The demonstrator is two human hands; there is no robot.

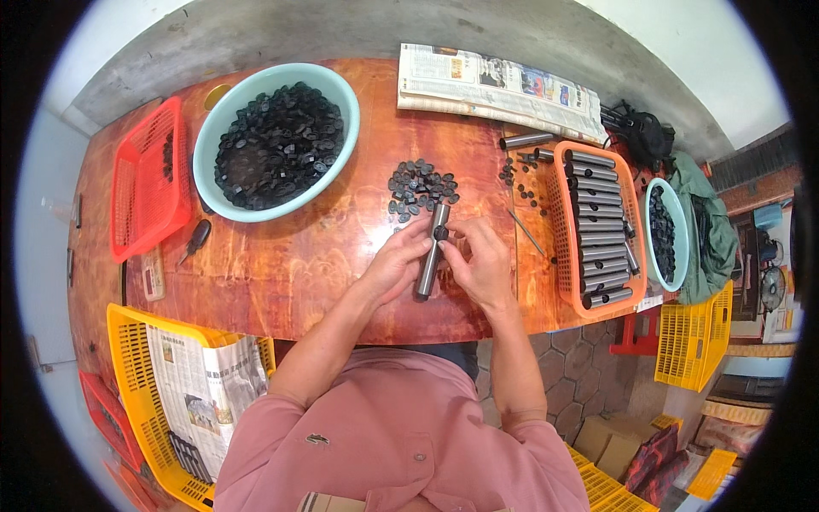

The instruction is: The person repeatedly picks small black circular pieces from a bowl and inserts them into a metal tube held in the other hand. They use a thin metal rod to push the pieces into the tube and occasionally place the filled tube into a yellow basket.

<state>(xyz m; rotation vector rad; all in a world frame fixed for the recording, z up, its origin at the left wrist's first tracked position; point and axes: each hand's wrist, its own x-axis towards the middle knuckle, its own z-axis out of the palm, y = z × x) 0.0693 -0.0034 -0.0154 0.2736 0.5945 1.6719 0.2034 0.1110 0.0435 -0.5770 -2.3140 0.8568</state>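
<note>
A grey metal tube [427, 275] is held tilted above the table's front half, between my two hands. My left hand [394, 263] has its fingers closed round the tube from the left. On the other side, my right hand [479, 258] grips it with thumb and forefinger, close to a small black part [440, 232] on the tube's upper side. Whether that part is seated in the tube or just rests on it, I cannot tell. Just beyond the tube lies a loose pile of small black oval parts [420, 183].
Left are a pale blue basin [202, 171] heaped with black parts, a red basket [121, 205] and a black-handled tool [198, 237]. An orange basket [559, 224] of similar tubes and a smaller basin [681, 230] stand right. Newspaper [495, 85] lies behind; yellow crates [136, 401] flank the table.
</note>
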